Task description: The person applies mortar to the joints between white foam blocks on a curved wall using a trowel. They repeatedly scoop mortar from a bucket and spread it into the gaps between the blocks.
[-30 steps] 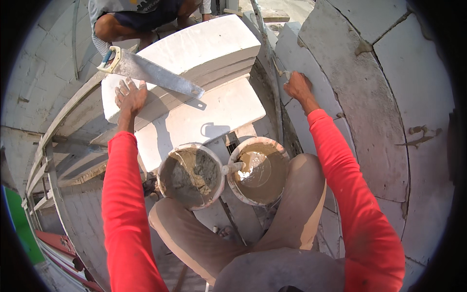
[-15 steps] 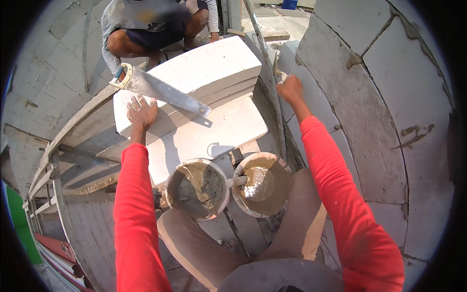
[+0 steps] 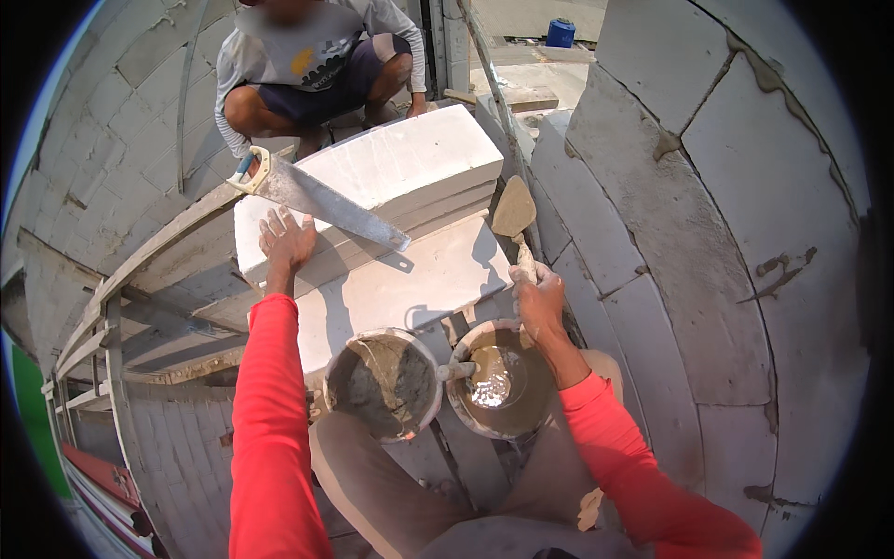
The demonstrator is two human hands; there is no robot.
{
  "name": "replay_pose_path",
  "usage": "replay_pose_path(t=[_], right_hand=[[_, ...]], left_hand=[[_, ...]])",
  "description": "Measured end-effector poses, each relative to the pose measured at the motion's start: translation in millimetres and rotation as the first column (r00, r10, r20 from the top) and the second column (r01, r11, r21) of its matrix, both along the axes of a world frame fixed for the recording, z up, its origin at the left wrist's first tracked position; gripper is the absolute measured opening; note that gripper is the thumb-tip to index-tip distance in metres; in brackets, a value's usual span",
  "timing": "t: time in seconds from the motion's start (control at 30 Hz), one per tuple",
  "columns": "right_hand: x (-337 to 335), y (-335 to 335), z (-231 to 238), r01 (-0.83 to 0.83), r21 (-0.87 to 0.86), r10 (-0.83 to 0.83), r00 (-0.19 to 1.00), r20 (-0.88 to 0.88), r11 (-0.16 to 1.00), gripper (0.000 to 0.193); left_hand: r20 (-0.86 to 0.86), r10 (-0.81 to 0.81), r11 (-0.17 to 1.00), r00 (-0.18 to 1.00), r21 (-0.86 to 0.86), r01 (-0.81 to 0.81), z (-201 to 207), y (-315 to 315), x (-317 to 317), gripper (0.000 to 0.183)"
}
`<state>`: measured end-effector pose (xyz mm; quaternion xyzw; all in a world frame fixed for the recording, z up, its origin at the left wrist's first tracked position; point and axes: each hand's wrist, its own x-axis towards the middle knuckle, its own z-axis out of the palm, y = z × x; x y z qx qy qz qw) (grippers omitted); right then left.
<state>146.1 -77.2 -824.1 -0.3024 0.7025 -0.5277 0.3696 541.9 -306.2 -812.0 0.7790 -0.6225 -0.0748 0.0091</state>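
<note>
My left hand (image 3: 287,240) rests with fingers spread on the near left end of a stack of white blocks (image 3: 400,154). A handsaw (image 3: 335,205) with a pale and blue handle lies across the stack, just beyond that hand. In my right hand (image 3: 540,300) is a trowel (image 3: 514,207), its mortar-coated blade pointing away from me beside the stack's right end. Between my knees stand two buckets: the left bucket (image 3: 328,377) holds thick grey mortar, the right bucket (image 3: 453,405) watery slurry. A dipper's handle (image 3: 456,370) reaches from the right bucket toward the left one's rim.
A co-worker (image 3: 317,74) squats behind the stack, one hand near the saw handle. A block wall (image 3: 652,233) with mortar joints rises close on my right. Wooden framing (image 3: 116,373) runs along the left. A blue container (image 3: 560,34) stands far off.
My right hand has come back from the wall, nearer to me, and the trowel blade now shows fully. My left hand stays on the block. The view has shifted slightly.
</note>
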Motion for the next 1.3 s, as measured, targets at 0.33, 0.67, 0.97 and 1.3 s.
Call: replay_pose_path(t=[0.33, 0.67, 0.97, 1.3], right_hand=[[37, 6, 22, -0.121, -0.019, 0.123, 0.983, 0.135, 0.992, 0.021], [21, 3, 20, -0.087, 0.111, 0.04, 0.928, 0.37, 0.99, 0.016], [25, -7, 20, -0.059, 0.138, 0.002, 0.923, 0.386, 0.989, 0.014], [25, -23, 0, 0.04, -0.046, -0.034, 0.99, 0.14, 0.998, 0.011]], left_hand=[[-0.022, 0.007, 1.0, 1.0, -0.01, -0.007, 9, 8, -5, 0.086], [0.0, 0.009, 1.0, 1.0, -0.016, -0.009, 1, 1, -1, 0.086], [0.005, -0.003, 0.998, 1.0, -0.061, 0.003, -4, -1, 4, 0.089], [0.033, 0.018, 1.0, 0.999, -0.01, -0.018, 4, 3, -4, 0.086]])
